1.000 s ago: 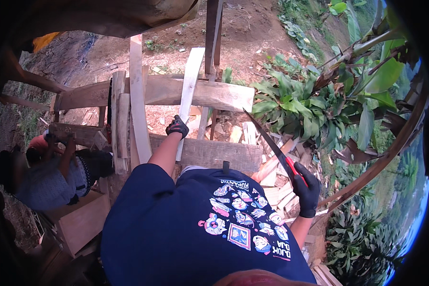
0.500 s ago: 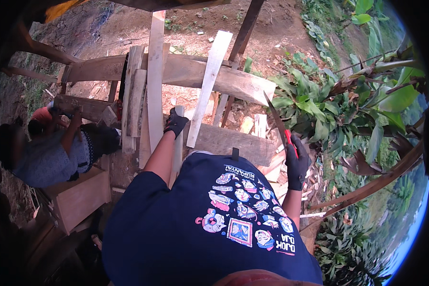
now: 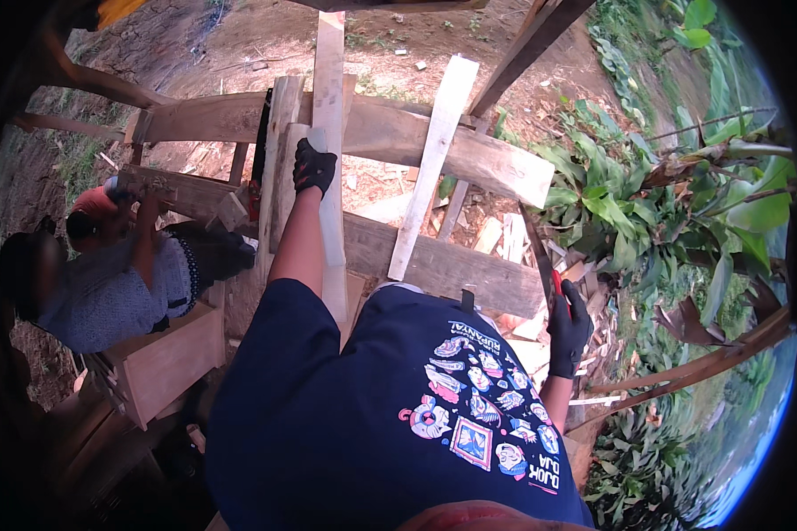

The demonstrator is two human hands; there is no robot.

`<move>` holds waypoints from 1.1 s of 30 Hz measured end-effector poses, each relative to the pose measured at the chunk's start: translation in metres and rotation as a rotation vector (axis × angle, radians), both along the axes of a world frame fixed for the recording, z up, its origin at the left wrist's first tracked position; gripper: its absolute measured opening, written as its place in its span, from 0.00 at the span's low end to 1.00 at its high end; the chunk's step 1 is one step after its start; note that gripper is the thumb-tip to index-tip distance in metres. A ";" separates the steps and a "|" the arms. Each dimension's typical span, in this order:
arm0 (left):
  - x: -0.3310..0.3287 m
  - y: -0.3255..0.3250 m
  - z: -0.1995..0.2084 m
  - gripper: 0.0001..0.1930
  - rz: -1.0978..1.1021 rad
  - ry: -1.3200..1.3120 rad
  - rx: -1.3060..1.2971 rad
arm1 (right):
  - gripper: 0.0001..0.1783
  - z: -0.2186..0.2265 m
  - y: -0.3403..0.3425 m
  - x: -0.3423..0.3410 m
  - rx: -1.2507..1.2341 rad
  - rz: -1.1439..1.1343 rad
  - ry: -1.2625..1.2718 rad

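My left hand [image 3: 313,168], in a black glove, is closed around a short pale wooden strip [image 3: 333,234]. The strip's far end pokes out past my fingers and lies over a long pale plank [image 3: 328,66]. My right hand [image 3: 568,329], also gloved in black, grips the red handle of a handsaw [image 3: 540,248] out to the right. Its dark blade points away from me, its tip near the end of a thick beam [image 3: 505,168]. Between my hands, a tapered pale board [image 3: 430,168] rests across that beam and a nearer, weathered beam [image 3: 452,265].
Rough boards [image 3: 283,106] stack left of the long plank. On the left, a person in a patterned shirt [image 3: 119,288] and another in red [image 3: 97,205] work beside a wooden box [image 3: 170,365]. Offcuts [image 3: 514,234] litter the ground; leafy plants [image 3: 593,168] crowd the right.
My left hand has moved farther from me, carrying the strip up over the long plank. The saw stays in my right hand at my side. The whole view has shifted somewhat.
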State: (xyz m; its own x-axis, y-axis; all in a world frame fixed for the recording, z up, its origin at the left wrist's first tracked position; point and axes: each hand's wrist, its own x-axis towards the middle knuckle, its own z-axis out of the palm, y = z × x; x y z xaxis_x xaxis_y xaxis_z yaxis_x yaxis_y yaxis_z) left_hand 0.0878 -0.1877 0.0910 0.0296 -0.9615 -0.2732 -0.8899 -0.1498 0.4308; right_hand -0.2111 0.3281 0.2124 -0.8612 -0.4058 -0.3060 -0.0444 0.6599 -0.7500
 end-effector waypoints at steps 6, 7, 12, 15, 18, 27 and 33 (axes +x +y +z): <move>0.024 -0.044 -0.050 0.40 -0.109 -0.038 0.015 | 0.23 -0.006 -0.003 0.026 -0.016 -0.044 0.008; 0.027 -0.041 -0.058 0.41 -0.083 -0.061 0.002 | 0.24 -0.008 -0.002 0.030 -0.004 -0.052 -0.007; 0.035 -0.019 -0.068 0.44 0.091 -0.154 0.071 | 0.25 -0.005 -0.006 0.043 0.004 -0.119 -0.072; 0.035 0.020 -0.063 0.43 -0.055 -0.118 -0.218 | 0.24 -0.002 -0.009 0.042 0.066 -0.076 -0.042; 0.005 0.085 -0.054 0.38 -0.221 -0.032 -0.229 | 0.23 -0.016 0.000 0.036 0.088 -0.007 -0.003; -0.041 0.250 -0.088 0.57 -0.568 -0.284 0.360 | 0.21 -0.011 0.005 0.009 0.004 0.176 0.058; -0.040 0.266 -0.126 0.50 -0.458 -0.310 0.279 | 0.21 -0.001 0.020 0.000 0.002 0.195 0.029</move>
